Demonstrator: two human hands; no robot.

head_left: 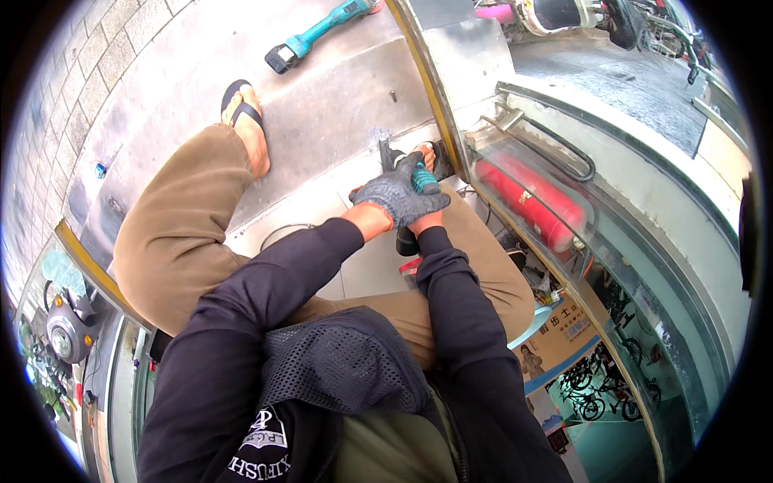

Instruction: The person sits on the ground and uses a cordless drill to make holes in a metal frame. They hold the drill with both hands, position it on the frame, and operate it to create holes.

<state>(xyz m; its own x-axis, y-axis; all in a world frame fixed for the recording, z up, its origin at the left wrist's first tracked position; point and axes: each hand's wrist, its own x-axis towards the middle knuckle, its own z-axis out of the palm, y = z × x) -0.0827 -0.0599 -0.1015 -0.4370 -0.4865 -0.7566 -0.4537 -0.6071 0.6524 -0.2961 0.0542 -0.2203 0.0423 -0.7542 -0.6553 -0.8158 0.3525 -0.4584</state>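
Together, gloved left hand (396,197) fingers and mostly hidden right hand (425,221) fingers clench a teal power tool (412,173) beside the metal frame (435,105).

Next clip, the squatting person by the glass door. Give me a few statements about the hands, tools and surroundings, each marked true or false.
1. The left hand wears a grey glove. True.
2. Both hands grip a teal power tool near the door frame. True, though the right hand is mostly hidden under the left.
3. The second tool on the ground is red. False: it is teal with a black end.
4. The person wears closed boots. False: the visible foot wears an open sandal.
5. A red cylinder lies behind the glass. True.
6. The second tool lies within the hands' grip. False: it lies apart, farther off on the pavement.
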